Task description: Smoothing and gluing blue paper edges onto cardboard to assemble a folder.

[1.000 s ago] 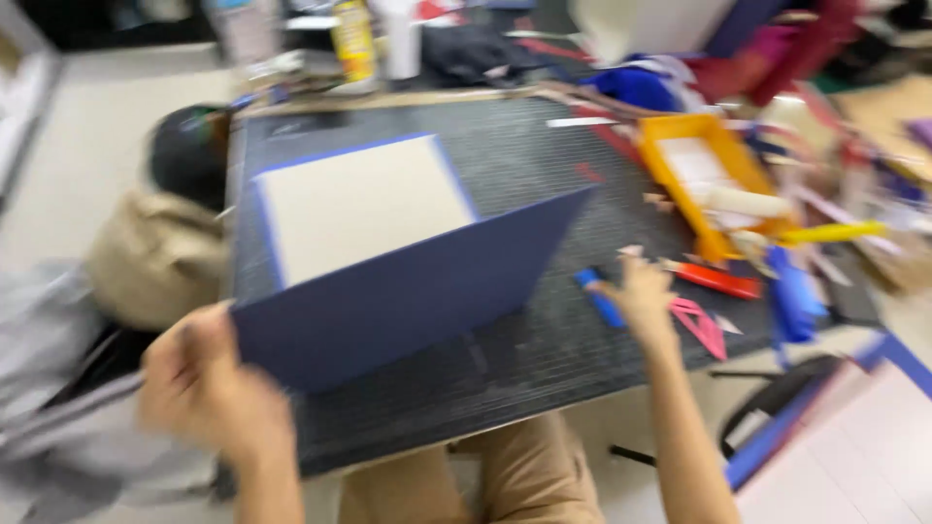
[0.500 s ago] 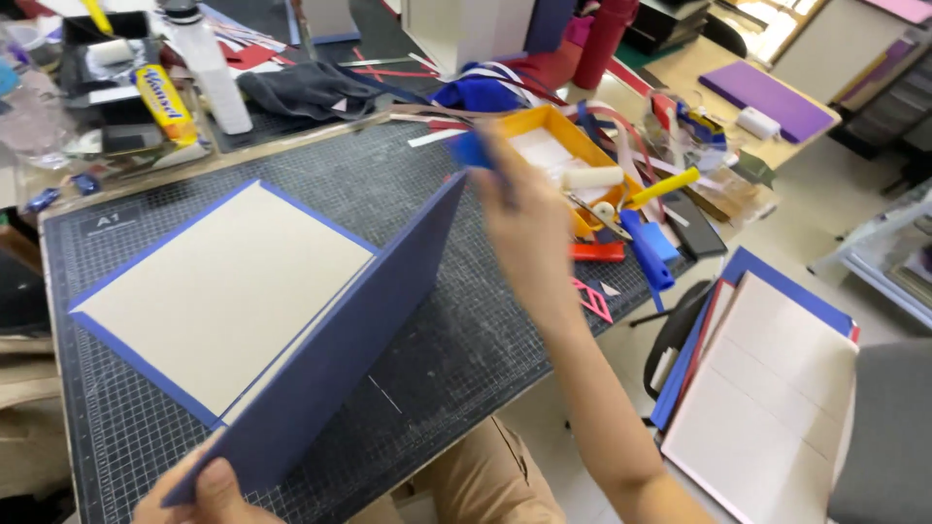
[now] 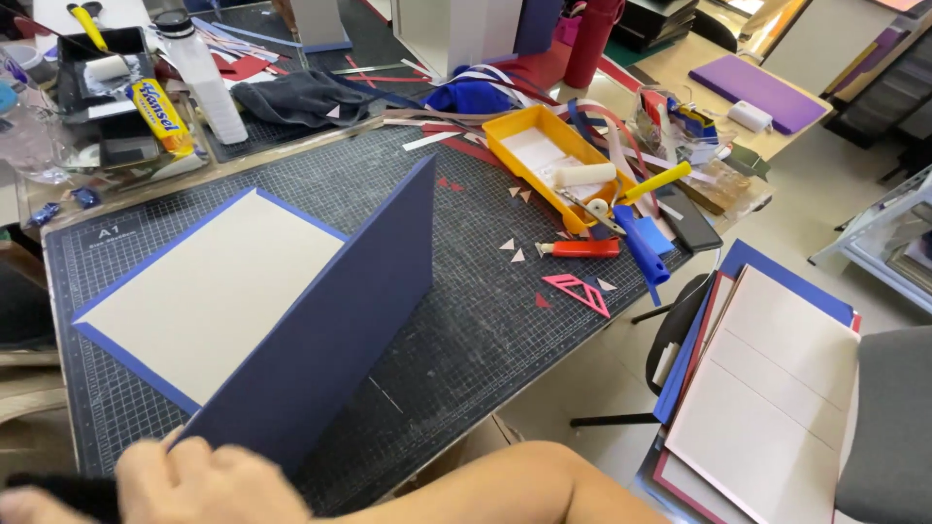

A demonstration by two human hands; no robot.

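A large dark blue book cover (image 3: 330,330) sits on the black cutting mat (image 3: 466,320). Its left panel lies flat with bare grey board (image 3: 214,291) facing up, and its right panel stands up on edge, leaning. My right hand (image 3: 199,480) reaches across from the bottom right, blurred. Its fingers curl at the near lower corner of the standing panel. Only a sliver of my left hand (image 3: 24,507) shows at the bottom left edge, with something black across it.
Right of the cover lie paper scraps, a pink set square (image 3: 580,291), a red utility knife (image 3: 582,248) and a yellow tray (image 3: 505,160) with a roller. A white bottle (image 3: 199,82) and black cloth (image 3: 301,97) are behind. More covers (image 3: 767,388) are stacked off the table's right.
My right hand has left the far top corner of the standing panel and come back to its near corner. The view has tilted down and left.
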